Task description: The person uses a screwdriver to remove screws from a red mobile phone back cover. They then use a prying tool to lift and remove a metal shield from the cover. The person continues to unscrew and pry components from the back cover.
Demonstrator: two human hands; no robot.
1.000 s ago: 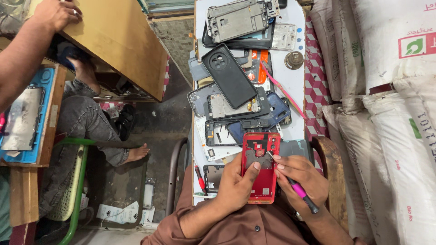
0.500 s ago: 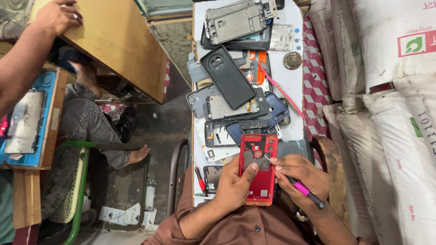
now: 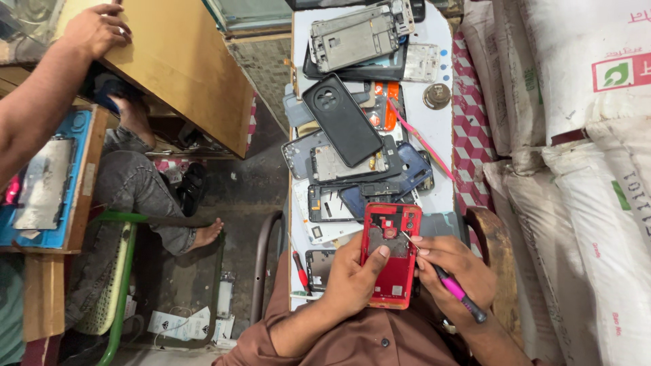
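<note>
Low in the middle of the frame, the left hand (image 3: 352,274) gripped the red phone frame (image 3: 390,254) from its left edge, thumb lying across the open back. The right hand (image 3: 451,264) was closed around a pink-handled screwdriver (image 3: 456,291), its thin tip touching the frame's upper part. Above them, on the white table (image 3: 441,135), lay a heap of phone frames and a black back cover (image 3: 342,120). At the upper left, another person's hand (image 3: 98,27) rested on a wooden board (image 3: 183,74)
</note>
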